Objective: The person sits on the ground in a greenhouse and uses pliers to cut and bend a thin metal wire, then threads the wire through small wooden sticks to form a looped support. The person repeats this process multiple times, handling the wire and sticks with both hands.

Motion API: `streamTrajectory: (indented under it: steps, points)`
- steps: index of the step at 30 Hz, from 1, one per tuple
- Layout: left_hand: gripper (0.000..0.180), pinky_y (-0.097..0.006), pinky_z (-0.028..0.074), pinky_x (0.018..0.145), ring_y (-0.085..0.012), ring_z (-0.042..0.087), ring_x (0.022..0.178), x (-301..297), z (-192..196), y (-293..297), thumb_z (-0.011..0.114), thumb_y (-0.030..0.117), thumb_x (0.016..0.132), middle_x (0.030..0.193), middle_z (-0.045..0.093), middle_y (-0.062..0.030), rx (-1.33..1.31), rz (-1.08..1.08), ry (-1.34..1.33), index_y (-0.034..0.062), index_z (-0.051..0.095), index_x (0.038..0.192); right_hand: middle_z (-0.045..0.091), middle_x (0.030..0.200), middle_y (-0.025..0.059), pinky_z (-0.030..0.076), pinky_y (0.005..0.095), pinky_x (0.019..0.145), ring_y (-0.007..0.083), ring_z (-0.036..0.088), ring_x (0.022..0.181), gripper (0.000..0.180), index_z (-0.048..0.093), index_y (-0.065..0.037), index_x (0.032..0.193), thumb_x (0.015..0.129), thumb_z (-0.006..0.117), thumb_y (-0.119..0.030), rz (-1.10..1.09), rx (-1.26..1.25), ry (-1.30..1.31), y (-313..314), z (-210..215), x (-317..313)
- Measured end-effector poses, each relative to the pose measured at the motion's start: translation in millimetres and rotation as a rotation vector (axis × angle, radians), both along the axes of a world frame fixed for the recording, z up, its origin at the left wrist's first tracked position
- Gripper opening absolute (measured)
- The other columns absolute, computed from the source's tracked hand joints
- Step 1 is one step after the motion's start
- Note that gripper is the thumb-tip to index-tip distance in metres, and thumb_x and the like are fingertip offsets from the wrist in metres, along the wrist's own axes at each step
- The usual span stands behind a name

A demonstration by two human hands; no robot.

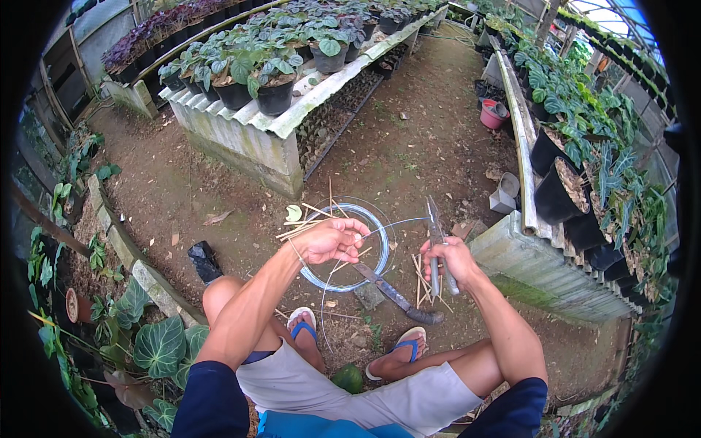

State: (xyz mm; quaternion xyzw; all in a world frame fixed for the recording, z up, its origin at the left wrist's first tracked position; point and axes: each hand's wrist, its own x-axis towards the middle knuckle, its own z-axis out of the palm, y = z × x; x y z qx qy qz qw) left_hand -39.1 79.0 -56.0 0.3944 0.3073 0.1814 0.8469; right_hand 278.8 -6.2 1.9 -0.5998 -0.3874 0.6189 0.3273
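Observation:
My left hand (332, 240) is closed in a pinch on a thin metal wire (398, 223), which arcs across to the right. Its other end reaches the upper jaws of the pliers (435, 232). Those pliers stand upright in my right hand (451, 264), its fingers wrapped round the handles. Beneath my left hand a coil of shiny wire (312, 279) lies on the soil. A curved knife (396, 296) with a dark handle rests at the coil's lower right edge. Thin bamboo sticks (286, 233) lie around the coil, and more sticks (422, 281) lie under my right hand.
A corrugated bench (241, 146) with potted plants (274, 91) stands ahead on the left. Another raised bench (555, 274) with black pots (562, 191) runs along the right. A pink pot (493, 114) sits beside it. Low edging (157, 285) and broad-leaved plants (161, 347) border my left.

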Motion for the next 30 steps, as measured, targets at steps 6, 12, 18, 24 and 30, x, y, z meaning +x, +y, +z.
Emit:
streamTrajectory:
  steps: [6, 12, 18, 24, 30]
  points:
    - [0.023, -0.036, 0.062, 0.089, -0.0136, 0.069, 0.088, -1.0, -0.7, 0.7, 0.059, 0.007, 0.105, 0.097, 0.064, 0.0011, 0.014, -0.013, 0.006, 0.0075, 0.058, 0.128, 0.064, 0.079, 0.0111, 0.060, 0.0418, 0.062, 0.0224, 0.066, 0.065, 0.017, 0.063, 0.003, 0.103, 0.089, 0.059, -0.006, -0.006, 0.001, -0.021, -0.2, 0.3, -1.3]
    - [0.023, -0.036, 0.061, 0.089, -0.0142, 0.069, 0.088, -1.0, 0.0, -0.3, 0.060, 0.008, 0.105, 0.096, 0.064, 0.0015, 0.018, -0.011, 0.011, 0.0076, 0.058, 0.128, 0.065, 0.079, 0.0124, 0.060, 0.0410, 0.061, 0.0236, 0.065, 0.064, 0.015, 0.063, 0.005, 0.102, 0.090, 0.058, -0.004, -0.014, -0.006, -0.020, -0.8, 3.9, -3.5]
    - [0.028, -0.034, 0.063, 0.082, -0.0123, 0.069, 0.080, -0.4, 4.4, -2.1, 0.060, 0.005, 0.104, 0.094, 0.064, 0.0021, 0.008, -0.032, -0.027, 0.0043, 0.060, 0.131, 0.064, 0.076, 0.0127, 0.059, 0.0415, 0.059, 0.0246, 0.065, 0.060, 0.015, 0.063, 0.005, 0.099, 0.089, 0.057, -0.004, 0.000, -0.013, -0.055, -2.2, 5.4, -3.6]
    - [0.030, -0.038, 0.061, 0.090, -0.0143, 0.068, 0.082, -3.2, 18.6, -6.0, 0.054, -0.001, 0.101, 0.089, 0.062, 0.0034, 0.056, -0.053, 0.036, 0.0012, 0.064, 0.129, 0.064, 0.074, 0.0116, 0.058, 0.0405, 0.055, 0.0236, 0.064, 0.058, 0.013, 0.062, 0.004, 0.096, 0.091, 0.059, -0.007, 0.008, -0.057, -0.139, -5.1, 7.2, -6.5]
    - [0.029, -0.041, 0.060, 0.092, -0.0153, 0.067, 0.083, -8.7, 30.7, -8.9, 0.055, -0.002, 0.099, 0.088, 0.060, 0.0035, 0.110, -0.060, 0.129, 0.0019, 0.065, 0.127, 0.063, 0.074, 0.0094, 0.057, 0.0387, 0.053, 0.0205, 0.063, 0.056, 0.014, 0.063, 0.003, 0.095, 0.093, 0.062, -0.011, 0.013, -0.068, -0.247, -7.0, 4.3, -8.6]
